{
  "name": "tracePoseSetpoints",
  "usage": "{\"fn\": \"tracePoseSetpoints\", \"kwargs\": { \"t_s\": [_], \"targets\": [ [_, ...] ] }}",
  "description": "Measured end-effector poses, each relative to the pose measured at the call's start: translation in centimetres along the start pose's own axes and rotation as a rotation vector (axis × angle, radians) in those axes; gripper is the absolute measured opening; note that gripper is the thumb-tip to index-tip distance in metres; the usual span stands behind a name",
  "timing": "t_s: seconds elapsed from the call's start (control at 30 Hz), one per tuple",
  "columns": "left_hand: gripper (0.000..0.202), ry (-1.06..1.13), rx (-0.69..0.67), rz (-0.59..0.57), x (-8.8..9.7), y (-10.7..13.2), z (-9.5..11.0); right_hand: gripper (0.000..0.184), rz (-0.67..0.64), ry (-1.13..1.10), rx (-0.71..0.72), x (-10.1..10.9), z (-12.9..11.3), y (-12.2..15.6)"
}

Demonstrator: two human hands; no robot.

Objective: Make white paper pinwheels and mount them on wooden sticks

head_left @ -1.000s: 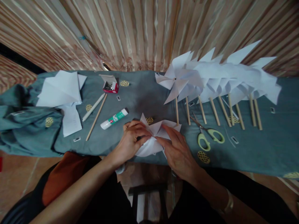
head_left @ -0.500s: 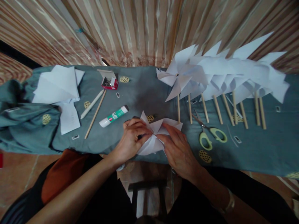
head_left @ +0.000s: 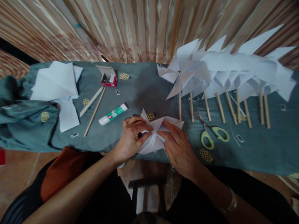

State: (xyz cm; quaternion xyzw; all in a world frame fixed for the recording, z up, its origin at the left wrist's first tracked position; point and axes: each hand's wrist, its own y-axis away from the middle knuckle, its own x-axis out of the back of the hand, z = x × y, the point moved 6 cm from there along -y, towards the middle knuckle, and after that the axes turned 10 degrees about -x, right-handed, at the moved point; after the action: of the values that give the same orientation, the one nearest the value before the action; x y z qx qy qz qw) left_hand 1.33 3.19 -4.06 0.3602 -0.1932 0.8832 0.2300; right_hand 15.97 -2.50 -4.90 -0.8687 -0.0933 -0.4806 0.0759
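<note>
A white paper pinwheel [head_left: 153,143] without a visible stick lies at the table's front edge, its points folded toward the centre. My left hand [head_left: 133,135] pinches the folded paper near the middle, thumb and forefinger almost together. From the other side my right hand [head_left: 178,146] grips the paper, with its fingers over the right-hand folds and the fingertips close to the centre. Whether a pin sits at the centre is too small to tell. A glue stick [head_left: 113,114] lies left of my left hand, and scissors with green handles [head_left: 212,133] lie right of my right hand.
Several finished pinwheels [head_left: 187,70] on wooden sticks overlap at the back right. An open red box [head_left: 109,80] holds small metal pieces. Nearby lie a wooden stick [head_left: 94,113], a white pen-like rod [head_left: 91,101] and stacked paper [head_left: 56,81] on the green cloth [head_left: 144,84].
Both hands keep hold of the paper pinwheel in nearly the same place; the fingers shift only slightly at its centre. The whole view has moved a little.
</note>
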Motion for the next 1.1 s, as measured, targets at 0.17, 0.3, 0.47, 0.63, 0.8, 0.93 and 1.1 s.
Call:
{"fn": "tracePoseSetpoints", "kwargs": {
  "t_s": [0.17,0.3,0.47,0.63,0.8,0.93,1.1],
  "targets": [
    [0.009,0.011,0.015,-0.003,0.0,0.0,0.0,0.039,-0.001,-0.004,-0.004,-0.1,0.0,0.0],
    [0.01,0.008,0.015,-0.014,0.0,0.0,0.1,0.04,0.036,-0.002,0.019,0.0,0.0,0.1],
    [0.01,0.008,0.016,-0.008,0.0,0.0,0.0,0.036,0.102,-0.011,0.069,0.2,-0.1,0.3],
    [0.01,0.009,0.005,0.0,0.0,0.1,0.4,0.035,0.092,-0.01,0.071,0.2,-0.2,0.3],
    [0.018,-0.026,-0.026,0.041,0.9,0.5,0.6,0.036,0.059,-0.02,0.031,0.3,-0.3,-0.1],
    [0.03,-0.088,-0.003,0.14,2.5,0.8,-0.5,0.036,0.05,0.007,0.025,0.4,-0.4,-0.3],
    [0.02,-0.112,-0.101,0.112,2.5,1.0,0.6,0.036,0.046,0.004,0.023,0.5,-0.4,-0.4]
  ]
}}
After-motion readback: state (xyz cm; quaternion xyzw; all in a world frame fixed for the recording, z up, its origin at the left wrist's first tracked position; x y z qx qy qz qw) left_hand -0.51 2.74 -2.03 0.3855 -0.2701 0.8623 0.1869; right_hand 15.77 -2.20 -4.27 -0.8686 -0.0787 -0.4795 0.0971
